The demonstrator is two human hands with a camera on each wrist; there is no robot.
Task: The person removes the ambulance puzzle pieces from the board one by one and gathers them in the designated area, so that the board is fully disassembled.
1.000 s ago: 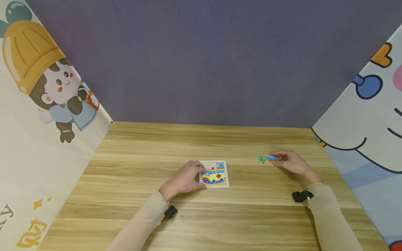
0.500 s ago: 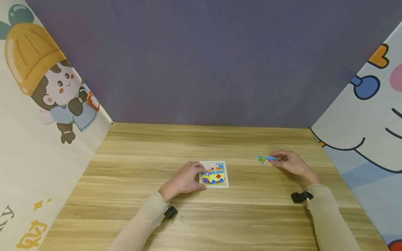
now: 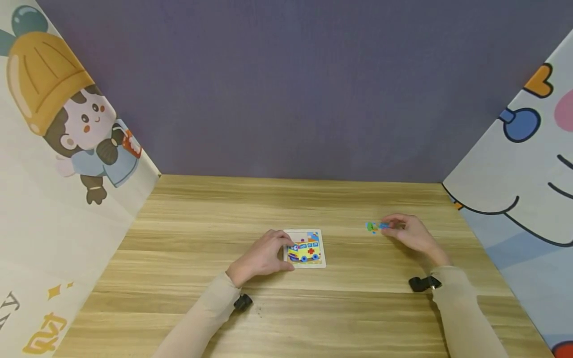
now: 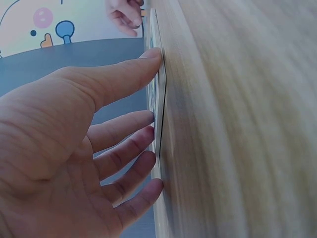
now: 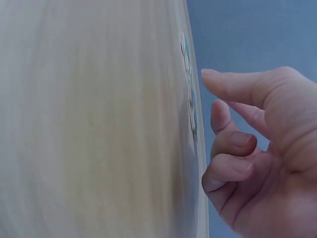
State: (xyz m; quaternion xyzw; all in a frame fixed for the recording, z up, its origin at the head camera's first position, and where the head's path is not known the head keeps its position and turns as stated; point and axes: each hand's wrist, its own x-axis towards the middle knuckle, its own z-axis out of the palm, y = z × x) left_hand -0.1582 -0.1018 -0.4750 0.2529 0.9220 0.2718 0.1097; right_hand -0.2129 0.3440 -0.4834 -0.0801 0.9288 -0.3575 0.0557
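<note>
fingers (image 4: pixel 121 130) loose, left hand (image 3: pixel 263 253) against the ambulance puzzle (image 3: pixel 310 251), right hand (image 3: pixel 414 234) just over puzzle pieces (image 3: pixel 372 226)

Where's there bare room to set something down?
The table is bare between the puzzle and loose pieces, along the back wall, and from the left hand to the left wall. It's crowded where that hand touches the puzzle and around the pieces by the right hand.

Red cross (image 3: pixel 311 251) on ambulance (image 3: pixel 304 245), wall (image 3: pixel 31 228) "y" (image 3: pixel 12 300)
</note>
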